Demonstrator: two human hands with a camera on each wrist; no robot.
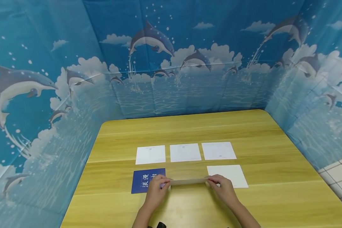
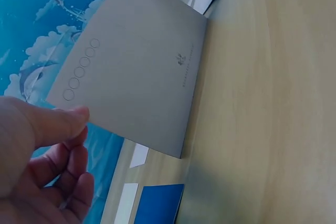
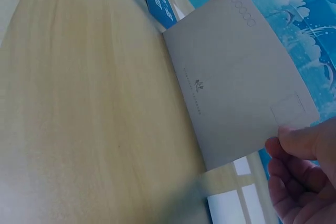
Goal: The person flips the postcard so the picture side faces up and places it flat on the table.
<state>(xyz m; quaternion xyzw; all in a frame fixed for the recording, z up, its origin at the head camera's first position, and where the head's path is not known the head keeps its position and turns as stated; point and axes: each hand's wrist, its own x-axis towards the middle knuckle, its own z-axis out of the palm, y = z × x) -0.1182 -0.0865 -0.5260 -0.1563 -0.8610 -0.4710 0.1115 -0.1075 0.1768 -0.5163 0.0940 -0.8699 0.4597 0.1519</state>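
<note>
Between my two hands a postcard point(image 1: 189, 181) stands nearly on edge, seen almost edge-on in the head view. Its pale back point(image 2: 139, 61) carries a row of small circles, a small printed emblem and a stamp box. My left hand point(image 1: 156, 190) pinches one top corner between thumb and fingers. The opposite top corner is pinched by my right hand point(image 1: 221, 189). In the wrist views the card's lower edge is close to the wooden table point(image 3: 105, 103). A blue card point(image 1: 140, 182) with white characters lies beside my left hand, partly covered by it.
Three white cards form a row farther back: a left one point(image 1: 150, 155), a middle one point(image 1: 185, 152) and a right one point(image 1: 218, 150). Another white card point(image 1: 236, 177) lies by my right hand. A dolphin-print curtain point(image 1: 188, 91) surrounds the table's back and sides.
</note>
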